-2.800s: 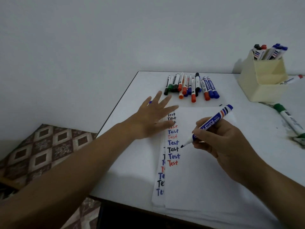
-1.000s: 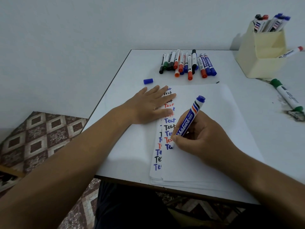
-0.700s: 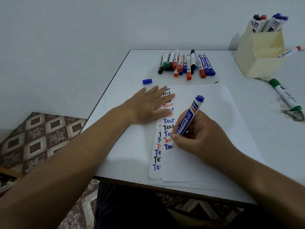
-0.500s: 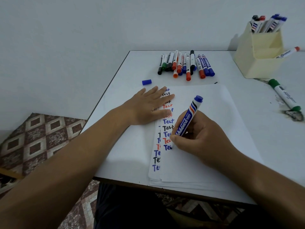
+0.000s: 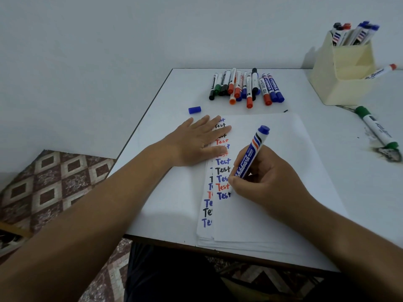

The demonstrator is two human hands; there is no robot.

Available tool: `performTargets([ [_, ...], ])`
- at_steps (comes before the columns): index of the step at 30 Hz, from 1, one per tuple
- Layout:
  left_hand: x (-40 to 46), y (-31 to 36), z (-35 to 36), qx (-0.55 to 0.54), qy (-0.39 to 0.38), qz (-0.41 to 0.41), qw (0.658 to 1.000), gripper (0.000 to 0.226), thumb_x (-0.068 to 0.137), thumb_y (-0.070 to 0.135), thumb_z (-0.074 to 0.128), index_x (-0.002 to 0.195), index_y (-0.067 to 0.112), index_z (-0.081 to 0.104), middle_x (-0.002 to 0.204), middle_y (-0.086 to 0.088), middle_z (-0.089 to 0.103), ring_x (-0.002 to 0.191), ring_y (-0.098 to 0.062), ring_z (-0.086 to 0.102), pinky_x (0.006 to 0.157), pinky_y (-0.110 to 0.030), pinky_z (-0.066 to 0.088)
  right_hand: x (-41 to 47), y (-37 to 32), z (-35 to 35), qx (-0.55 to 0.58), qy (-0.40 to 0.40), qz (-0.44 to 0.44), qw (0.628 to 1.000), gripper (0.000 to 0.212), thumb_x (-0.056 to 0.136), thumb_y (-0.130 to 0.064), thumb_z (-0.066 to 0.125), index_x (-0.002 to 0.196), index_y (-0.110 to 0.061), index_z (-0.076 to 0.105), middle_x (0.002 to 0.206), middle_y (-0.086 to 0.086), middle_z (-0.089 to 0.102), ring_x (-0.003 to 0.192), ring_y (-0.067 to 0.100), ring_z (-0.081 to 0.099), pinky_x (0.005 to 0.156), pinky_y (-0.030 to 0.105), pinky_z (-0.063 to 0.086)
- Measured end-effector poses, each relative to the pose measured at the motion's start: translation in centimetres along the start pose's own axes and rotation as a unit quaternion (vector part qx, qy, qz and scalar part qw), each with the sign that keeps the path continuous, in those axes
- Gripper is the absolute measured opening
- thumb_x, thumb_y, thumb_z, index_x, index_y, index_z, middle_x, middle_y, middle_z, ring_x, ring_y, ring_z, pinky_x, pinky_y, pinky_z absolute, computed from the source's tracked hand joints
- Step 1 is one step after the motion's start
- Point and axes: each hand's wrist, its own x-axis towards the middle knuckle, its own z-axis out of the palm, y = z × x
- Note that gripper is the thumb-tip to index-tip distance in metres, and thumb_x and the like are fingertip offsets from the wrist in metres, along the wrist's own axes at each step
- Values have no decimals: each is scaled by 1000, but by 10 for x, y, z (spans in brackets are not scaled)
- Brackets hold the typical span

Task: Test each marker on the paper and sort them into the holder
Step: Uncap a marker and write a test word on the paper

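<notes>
My right hand (image 5: 268, 184) has its fingers curled tight round the barrel of the blue whiteboard marker (image 5: 250, 156), pinching it low near the tip, thumb and forefinger closest to the nib. The marker slants up and away from my knuckles, its blue end cap pointing toward the far edge of the table (image 5: 165, 94), and its tip touches the top sheet of the paper stack (image 5: 272, 214) just at the end of the lowest blue "Test" in the column of words. My right wrist comes in low from the near right corner, the heel of the hand resting on the sheet. My left hand (image 5: 196, 142) lies flat, palm down, fingers straight and slightly spread; the fingertips press on the left edge of the paper over the upper words, while the palm sits on the bare table beside the stack. That forearm runs in from the near left corner. A loose blue cap (image 5: 194, 110) lies on the table just beyond my left fingertips. Further back, near the far edge, a row of capped markers (image 5: 246, 87) lies side by side. The cream holder (image 5: 342, 83) stands at the far right with several markers upright in it, and a green marker (image 5: 376, 127) lies on the table near it.
</notes>
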Motion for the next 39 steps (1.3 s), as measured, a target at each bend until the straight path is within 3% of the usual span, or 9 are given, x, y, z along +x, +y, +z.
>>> performTargets([
  [4, -1, 1, -1, -4, 1, 2, 1000, 78, 86, 81, 12, 155, 48, -3, 165, 15, -12, 152, -11, -12, 124, -44, -2, 3, 1, -3, 0, 15, 14, 1000, 24, 84, -12, 79, 96, -20, 60, 84, -14, 72, 82, 10, 72, 69, 24, 58],
  [8, -2, 2, -3, -1, 1, 3, 1000, 78, 86, 81, 12, 156, 47, -2, 165, 14, -11, 152, -11, -11, 124, -43, -2, 15, -5, -12, 154, 74, 61, 983, 25, 85, -7, 76, 102, -14, 60, 92, 12, 74, 87, 31, 73, 75, 37, 61],
  [16, -4, 2, -4, -33, 34, -7, 999, 68, 94, 75, 25, 155, 49, 12, 166, 17, 1, 153, -8, -1, 124, -37, 2, 64, -1, -51, 337, 108, 112, 929, 11, 95, -1, 60, 99, -10, 65, 97, 15, 74, 87, 24, 71, 78, 29, 60],
  [19, -9, 2, -5, -179, 94, -32, 979, 58, 97, 69, 30, 152, 49, 28, 163, 22, 16, 148, -1, 19, 120, -30, 17, 70, 12, -56, 414, 134, 131, 891, 16, 101, -8, 50, 97, -6, 66, 82, 10, 70, 78, 21, 68, 71, 27, 60],
  [22, -8, -6, -3, -321, 237, -100, 912, 45, 97, 55, 51, 139, 37, 54, 147, 16, 48, 124, 1, 49, 107, -24, 39, 70, 23, -58, 407, 149, 139, 890, 16, 100, -6, 54, 100, -8, 70, 76, 6, 64, 72, 19, 62, 61, 22, 56],
  [26, 8, -21, -6, -266, 315, -217, 885, 40, 97, 38, 59, 135, 27, 57, 136, 8, 50, 84, -2, 58, 80, -7, 39, 69, 26, -56, 351, 134, 117, 919, 19, 97, 0, 54, 104, -6, 70, 77, 11, 66, 68, 22, 63, 58, 24, 56],
  [30, 14, -25, -7, -194, 256, -262, 910, 54, 100, 40, 51, 150, 23, 41, 149, 1, 41, 114, -14, 57, 96, -23, 37, 67, 27, -54, 362, 74, 103, 923, 34, 103, -12, 41, 120, -4, 69, 99, 21, 72, 79, 28, 67, 66, 31, 60],
  [32, 16, -24, -8, -158, 237, -262, 922, 47, 101, 41, 47, 145, 23, 49, 142, -2, 50, 123, -20, 52, 101, -30, 40, 68, 28, -54, 340, 70, 111, 931, 35, 105, -13, 39, 123, -6, 68, 107, 22, 72, 81, 29, 67, 68, 32, 60],
  [39, 16, -23, -8, -168, 256, -237, 922, 20, 99, 34, 53, 112, 33, 67, 106, 11, 60, 96, -10, 57, 79, -28, 47, 69, 27, -50, 245, 82, 117, 959, 25, 104, -10, 49, 118, -12, 70, 103, 18, 74, 76, 26, 64, 71, 38, 56],
])
